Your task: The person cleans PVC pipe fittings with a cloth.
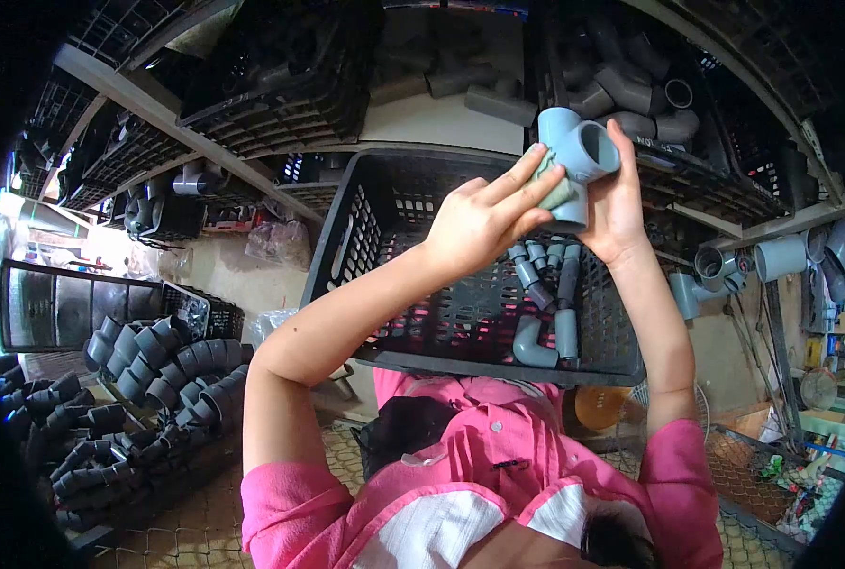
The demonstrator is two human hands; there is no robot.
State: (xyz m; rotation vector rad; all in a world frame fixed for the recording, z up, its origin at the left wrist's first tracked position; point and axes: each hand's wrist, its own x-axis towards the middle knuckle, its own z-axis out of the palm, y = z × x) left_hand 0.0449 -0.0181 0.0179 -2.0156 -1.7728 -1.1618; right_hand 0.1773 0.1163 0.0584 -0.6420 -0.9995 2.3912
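Note:
A blue-grey pipe tee point(560, 131) is raised above the black plastic crate point(460, 365), with one round opening turned to the right. My right hand point(623, 211) grips the tee from its right side, thumb and fingers around it. My left hand point(484, 216) is closed on a green cloth point(562, 192), pressing it against the tee's left side. Below the hands, several smaller grey pipe fittings lie at the right of the crate, among them an elbow point(533, 345) and a straight coupling point(566, 332).
Shelves with black crates stand ahead; grey fittings point(631, 90) fill the one at upper right. Several dark grey fittings point(171, 370) are piled on the left. Large pipe pieces point(781, 256) hang at right. An orange-brown basket point(600, 408) sits below the crate.

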